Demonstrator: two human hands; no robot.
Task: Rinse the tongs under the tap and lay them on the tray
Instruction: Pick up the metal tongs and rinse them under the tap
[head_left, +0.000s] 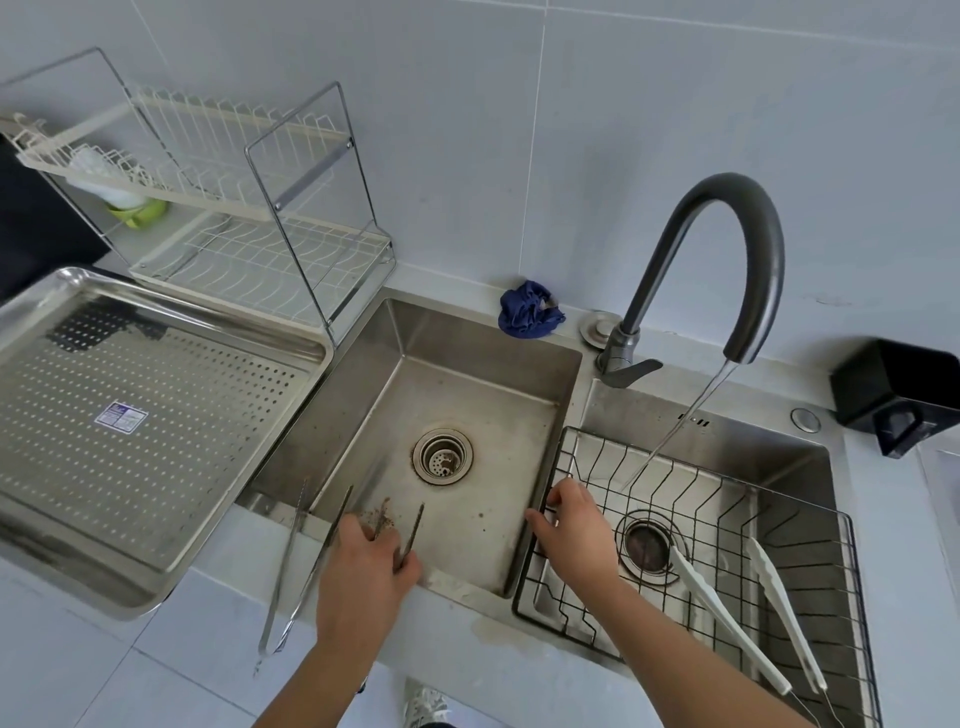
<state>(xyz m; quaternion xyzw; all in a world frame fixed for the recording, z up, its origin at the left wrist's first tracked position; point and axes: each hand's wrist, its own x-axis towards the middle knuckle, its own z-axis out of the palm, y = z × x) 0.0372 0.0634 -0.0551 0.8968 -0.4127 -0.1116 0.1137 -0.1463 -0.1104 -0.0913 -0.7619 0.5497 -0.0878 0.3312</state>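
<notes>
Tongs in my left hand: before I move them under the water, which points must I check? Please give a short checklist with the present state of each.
1. The tap runs: ok, its stream falls into the wire basket.
2. The left hand grips the tongs: ok.
3. The tongs are under the stream: not ok, they hang over the left basin.
4. The way to the stream is free: not ok, the right hand grips the basket's rim in between.
5. The tray is ready: ok, only a sticker on it.
6. The tips are clean: not ok, brown grime shows.
</notes>
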